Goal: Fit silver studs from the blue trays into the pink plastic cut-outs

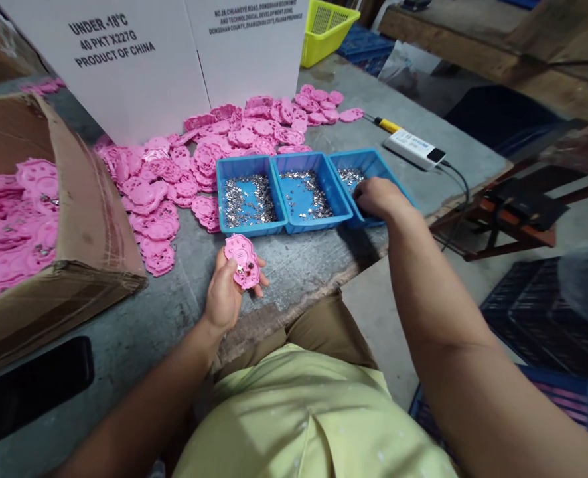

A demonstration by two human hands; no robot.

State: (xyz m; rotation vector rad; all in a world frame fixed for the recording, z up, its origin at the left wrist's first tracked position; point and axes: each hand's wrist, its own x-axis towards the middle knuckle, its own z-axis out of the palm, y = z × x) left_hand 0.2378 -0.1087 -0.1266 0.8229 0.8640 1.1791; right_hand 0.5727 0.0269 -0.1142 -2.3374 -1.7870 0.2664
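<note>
In my left hand is a pink plastic piece with a scalloped edge, held over the table's front edge. Small metal bits show on its lower part, near my thumb. My right hand reaches down into the right blue bin, which holds small shiny metal parts. Its fingertips are hidden, so whatever they touch cannot be made out. Two more blue bins, the middle one and the left one, stand side by side with similar metal parts scattered in them.
Many pink pieces lie piled behind the bins, against a white carton. A cardboard box of pink pieces stands left, near a black phone. A white device with a cable and a yellow-handled tool lie at right.
</note>
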